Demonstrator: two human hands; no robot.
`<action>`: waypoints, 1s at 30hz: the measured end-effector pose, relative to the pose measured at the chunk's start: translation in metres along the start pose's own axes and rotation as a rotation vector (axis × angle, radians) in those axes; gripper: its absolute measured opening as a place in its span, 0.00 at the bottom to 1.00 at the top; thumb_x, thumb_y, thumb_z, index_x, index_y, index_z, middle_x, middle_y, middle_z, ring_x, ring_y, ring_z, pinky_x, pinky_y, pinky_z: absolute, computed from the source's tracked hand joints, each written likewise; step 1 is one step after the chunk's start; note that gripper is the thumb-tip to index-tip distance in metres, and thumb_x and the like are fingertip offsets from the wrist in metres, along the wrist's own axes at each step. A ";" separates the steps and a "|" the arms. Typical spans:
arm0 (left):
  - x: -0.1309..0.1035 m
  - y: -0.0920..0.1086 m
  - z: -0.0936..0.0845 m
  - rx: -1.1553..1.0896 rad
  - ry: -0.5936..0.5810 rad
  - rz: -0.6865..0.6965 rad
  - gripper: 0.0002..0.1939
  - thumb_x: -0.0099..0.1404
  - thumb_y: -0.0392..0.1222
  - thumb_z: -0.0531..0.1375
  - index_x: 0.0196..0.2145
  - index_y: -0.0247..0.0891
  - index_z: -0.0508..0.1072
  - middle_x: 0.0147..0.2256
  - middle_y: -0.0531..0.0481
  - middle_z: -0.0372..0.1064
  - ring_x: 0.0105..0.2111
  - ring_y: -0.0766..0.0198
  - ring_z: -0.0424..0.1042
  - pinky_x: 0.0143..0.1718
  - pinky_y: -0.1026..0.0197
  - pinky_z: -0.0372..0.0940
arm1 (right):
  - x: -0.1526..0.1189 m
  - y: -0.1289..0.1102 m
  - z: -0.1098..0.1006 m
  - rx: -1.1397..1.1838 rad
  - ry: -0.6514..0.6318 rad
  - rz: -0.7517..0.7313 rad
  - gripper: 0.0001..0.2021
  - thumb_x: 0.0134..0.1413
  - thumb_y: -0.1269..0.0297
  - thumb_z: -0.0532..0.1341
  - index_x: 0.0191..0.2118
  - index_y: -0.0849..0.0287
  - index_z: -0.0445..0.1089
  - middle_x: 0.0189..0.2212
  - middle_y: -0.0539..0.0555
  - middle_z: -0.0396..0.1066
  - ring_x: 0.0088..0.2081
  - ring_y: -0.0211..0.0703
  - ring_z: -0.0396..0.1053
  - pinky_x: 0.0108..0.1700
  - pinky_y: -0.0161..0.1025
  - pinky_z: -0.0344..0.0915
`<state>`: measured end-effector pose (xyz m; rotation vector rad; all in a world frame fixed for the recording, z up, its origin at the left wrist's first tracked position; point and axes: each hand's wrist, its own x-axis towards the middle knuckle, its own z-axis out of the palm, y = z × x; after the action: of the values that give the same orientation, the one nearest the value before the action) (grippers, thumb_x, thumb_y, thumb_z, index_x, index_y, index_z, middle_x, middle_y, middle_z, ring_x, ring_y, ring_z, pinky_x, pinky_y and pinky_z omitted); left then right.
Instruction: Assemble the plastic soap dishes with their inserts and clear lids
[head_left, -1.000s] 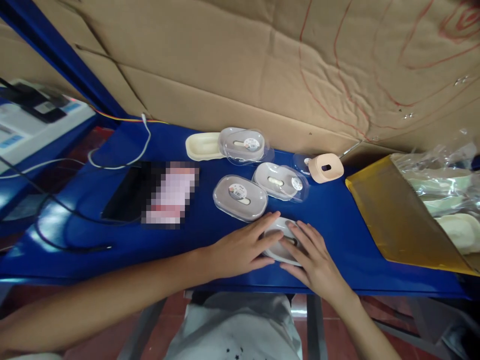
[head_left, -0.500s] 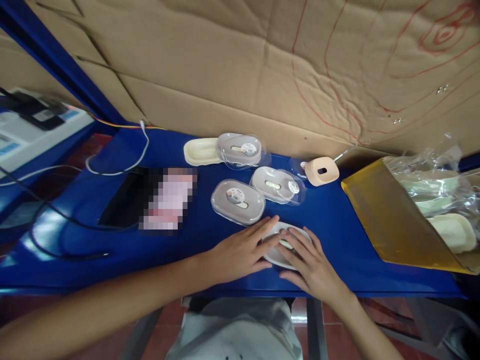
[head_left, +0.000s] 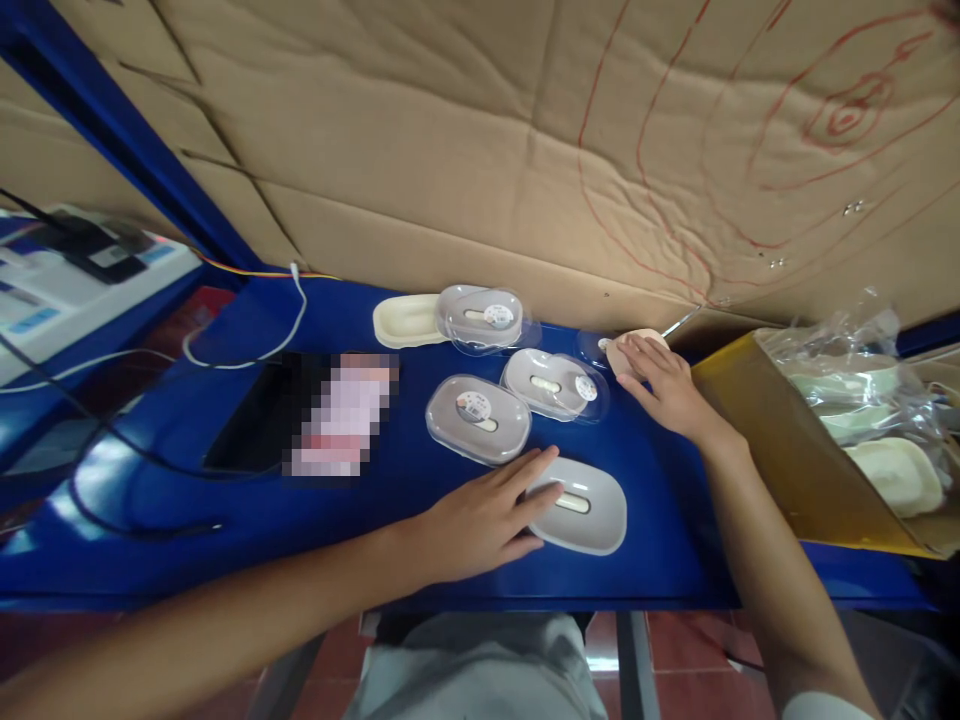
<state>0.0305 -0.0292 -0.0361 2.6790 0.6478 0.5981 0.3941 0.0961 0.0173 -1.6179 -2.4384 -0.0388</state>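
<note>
A grey oval dish [head_left: 596, 515] with a pale slotted middle lies near the front edge. My left hand [head_left: 491, 515] rests against its left end, fingers apart. My right hand [head_left: 660, 380] lies over the peach-coloured box [head_left: 626, 345], covering most of it; its fingers are stretched out on top. Behind the front dish are a grey dish with a clear cover and round label [head_left: 457, 415] and another covered grey dish [head_left: 547, 383]. Further back, a covered grey dish [head_left: 476, 300] overlaps a cream tray [head_left: 409, 322].
On the right stands a yellow-brown box [head_left: 780, 450] with plastic-wrapped green and cream dishes [head_left: 896, 475]. A dark device [head_left: 251, 415] with a pixelated area, cables [head_left: 300, 310] and a white power strip [head_left: 45, 300] are on the left. Brown paper [head_left: 420, 150] stands behind.
My right hand has left the front grey dish and moved back and right onto the peach box. My left hand stays at the dish. The view has shifted slightly.
</note>
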 end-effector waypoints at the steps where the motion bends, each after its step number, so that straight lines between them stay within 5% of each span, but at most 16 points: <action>1: 0.000 0.000 0.000 0.000 0.001 -0.003 0.31 0.76 0.45 0.67 0.70 0.32 0.66 0.77 0.25 0.49 0.75 0.36 0.58 0.72 0.40 0.65 | 0.000 0.001 0.001 -0.014 -0.015 0.010 0.31 0.76 0.44 0.53 0.76 0.49 0.59 0.75 0.62 0.63 0.75 0.70 0.58 0.71 0.73 0.57; 4: -0.001 0.001 -0.001 0.001 0.007 -0.013 0.30 0.75 0.44 0.67 0.69 0.33 0.66 0.77 0.25 0.49 0.75 0.36 0.59 0.73 0.40 0.65 | -0.010 -0.002 -0.004 -0.040 -0.037 0.034 0.33 0.74 0.44 0.55 0.76 0.54 0.59 0.70 0.65 0.69 0.69 0.70 0.67 0.66 0.69 0.64; 9: -0.002 0.002 -0.001 -0.013 0.014 -0.016 0.29 0.75 0.43 0.67 0.68 0.33 0.67 0.76 0.26 0.51 0.75 0.36 0.60 0.72 0.41 0.65 | -0.019 -0.015 -0.021 -0.207 -0.012 0.024 0.25 0.77 0.46 0.52 0.62 0.56 0.75 0.54 0.65 0.80 0.55 0.67 0.77 0.58 0.63 0.68; 13: 0.000 0.001 -0.004 -0.023 0.017 -0.008 0.29 0.75 0.44 0.67 0.69 0.33 0.67 0.76 0.25 0.52 0.74 0.36 0.60 0.73 0.40 0.64 | 0.010 -0.007 -0.017 -0.166 0.017 -0.029 0.26 0.72 0.47 0.60 0.67 0.53 0.72 0.62 0.65 0.75 0.62 0.70 0.72 0.64 0.67 0.64; 17: 0.001 0.000 -0.006 -0.052 -0.004 -0.018 0.33 0.75 0.45 0.67 0.71 0.35 0.64 0.76 0.27 0.51 0.75 0.39 0.59 0.73 0.41 0.64 | 0.051 0.021 0.000 0.002 -0.199 -0.025 0.42 0.59 0.49 0.70 0.76 0.47 0.59 0.74 0.64 0.62 0.74 0.75 0.57 0.71 0.76 0.54; 21: -0.001 0.000 -0.006 -0.087 -0.021 -0.069 0.38 0.75 0.45 0.68 0.75 0.36 0.58 0.77 0.28 0.49 0.76 0.40 0.58 0.71 0.43 0.67 | 0.071 0.042 0.014 0.065 -0.294 -0.053 0.47 0.52 0.47 0.74 0.75 0.46 0.60 0.70 0.61 0.67 0.70 0.69 0.65 0.70 0.68 0.62; 26: -0.003 0.001 -0.006 -0.100 -0.032 -0.089 0.39 0.75 0.46 0.68 0.76 0.37 0.57 0.77 0.28 0.50 0.76 0.41 0.57 0.72 0.43 0.65 | 0.069 0.043 0.016 0.149 -0.253 -0.023 0.42 0.49 0.43 0.75 0.68 0.49 0.67 0.62 0.61 0.71 0.63 0.67 0.72 0.64 0.61 0.71; 30: -0.003 0.003 -0.008 -0.128 -0.032 -0.119 0.40 0.76 0.45 0.67 0.77 0.38 0.54 0.78 0.29 0.49 0.76 0.41 0.57 0.72 0.44 0.66 | 0.058 0.020 -0.003 0.092 -0.106 -0.040 0.34 0.56 0.43 0.71 0.65 0.49 0.68 0.63 0.61 0.71 0.67 0.69 0.67 0.67 0.67 0.66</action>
<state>0.0254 -0.0321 -0.0291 2.5062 0.7290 0.5443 0.3907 0.1564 0.0294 -1.5696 -2.5102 0.1544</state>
